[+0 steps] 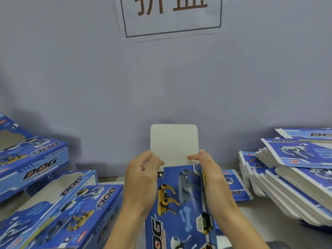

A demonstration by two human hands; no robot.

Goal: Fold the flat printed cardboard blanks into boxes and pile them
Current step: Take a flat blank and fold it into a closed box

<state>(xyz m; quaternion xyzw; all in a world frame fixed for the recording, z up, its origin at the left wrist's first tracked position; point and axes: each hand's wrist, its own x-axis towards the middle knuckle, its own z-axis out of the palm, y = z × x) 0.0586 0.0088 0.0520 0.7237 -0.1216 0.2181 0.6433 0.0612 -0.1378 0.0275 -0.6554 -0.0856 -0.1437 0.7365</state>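
Box in hand: blue printed box (179,200) stood on end in the middle of the view, between the two hands, its printed face with yellow and grey robot dogs turned to the camera.
Top flap: plain white flap (173,141) with rounded corners stuck straight up from the box's upper edge, in front of the wall.
Left hand: left hand (142,175) was clamped on the box's upper left corner, fingers curled onto the flap's fold line.
Right hand: right hand (208,169) lay along the box's right edge, thumb and fingertips pinching the flap's base at the right corner.
Folded boxes: pile of finished blue boxes (53,198) lay on the left, several tilted and overlapping, some showing cut-out windows.
Flat blanks: stack of flat blanks (294,173) sat on the right, fanned and leaning, with a smaller flat pile (233,186) just beside the right wrist.
Table: pale table (265,221) carried both piles.
Wall: grey-blue wall (89,69) stood behind, bearing a framed paper sign (172,17) with large brown characters.
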